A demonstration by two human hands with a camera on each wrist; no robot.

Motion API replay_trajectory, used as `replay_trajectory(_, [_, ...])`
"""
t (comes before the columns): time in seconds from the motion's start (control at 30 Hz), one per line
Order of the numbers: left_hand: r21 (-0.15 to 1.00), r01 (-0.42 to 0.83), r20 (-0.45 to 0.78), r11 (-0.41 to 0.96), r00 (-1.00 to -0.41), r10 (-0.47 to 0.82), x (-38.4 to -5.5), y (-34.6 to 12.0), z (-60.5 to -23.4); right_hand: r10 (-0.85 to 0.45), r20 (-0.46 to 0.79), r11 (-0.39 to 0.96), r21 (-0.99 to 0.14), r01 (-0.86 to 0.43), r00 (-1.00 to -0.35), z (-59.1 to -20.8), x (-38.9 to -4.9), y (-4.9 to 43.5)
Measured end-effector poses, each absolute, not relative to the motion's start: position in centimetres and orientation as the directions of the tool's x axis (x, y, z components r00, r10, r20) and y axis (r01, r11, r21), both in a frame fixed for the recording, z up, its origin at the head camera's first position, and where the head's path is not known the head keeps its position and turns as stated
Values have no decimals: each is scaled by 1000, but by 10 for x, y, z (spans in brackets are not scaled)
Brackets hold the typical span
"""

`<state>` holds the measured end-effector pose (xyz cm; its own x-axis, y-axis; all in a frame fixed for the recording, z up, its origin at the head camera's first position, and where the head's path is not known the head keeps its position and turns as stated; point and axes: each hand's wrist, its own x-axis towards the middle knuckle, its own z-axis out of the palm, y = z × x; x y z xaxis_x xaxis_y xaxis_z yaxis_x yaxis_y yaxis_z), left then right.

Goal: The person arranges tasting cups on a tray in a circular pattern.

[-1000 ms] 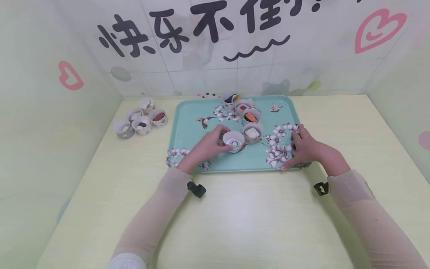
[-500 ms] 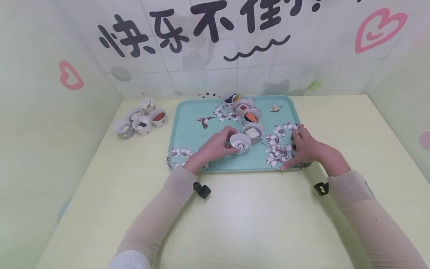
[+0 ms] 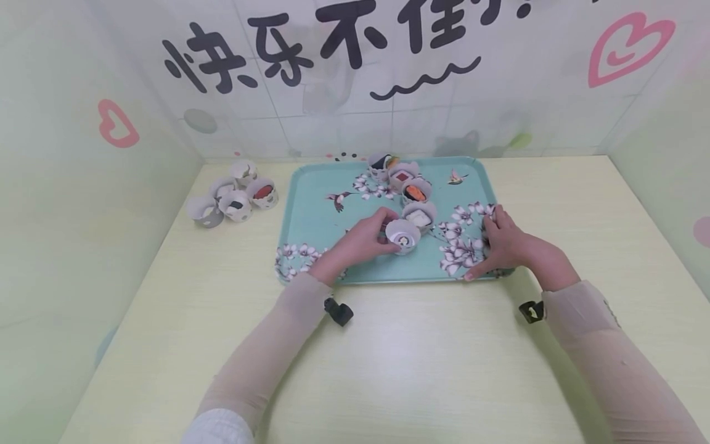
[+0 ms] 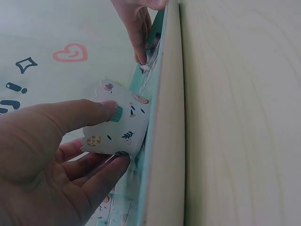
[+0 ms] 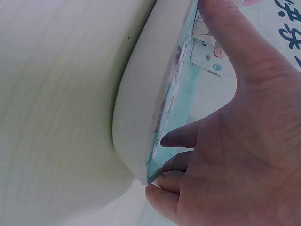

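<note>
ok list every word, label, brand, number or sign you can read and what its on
"快乐不": dark characters on the back wall.
More characters follow, cut off by the frame.
Probably "!": a sideways dark mark on a wall, left wrist view.
Held cup: printed pictures, no readable words.
Other cups: print too small to read.
Tray: flowers and birds, no lettering visible.
</note>
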<state>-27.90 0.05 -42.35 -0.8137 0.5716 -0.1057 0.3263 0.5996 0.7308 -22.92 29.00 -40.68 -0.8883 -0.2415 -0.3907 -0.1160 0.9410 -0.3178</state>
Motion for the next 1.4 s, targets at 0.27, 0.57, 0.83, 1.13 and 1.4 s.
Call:
replay_trajectory(0.27, [717,341,-117,608,-801,587,-278,5,-422,-241,-397,941,-319,-113,-886,-406,-229,289])
replay_trajectory(0.57, [726,326,-130,606,-800,586,-276,6,-422,-244,-380,936,-332,-115,-892,-405,-228,290])
replay_trajectory(0.83, [750,308,-138,586,-793,593,-274,4,-422,-247,-388,937,-328,-117,-888,-406,-230,290])
replay_trajectory(1.13, [790,269,-135,551,-801,583,-274,-4,-421,-247,-386,938,-324,-120,-889,-408,-230,291])
replay_trajectory(1.4, [809,251,-125,532,-811,572,-276,-13,-419,-245,-390,940,-319,-120,-888,-408,-230,291])
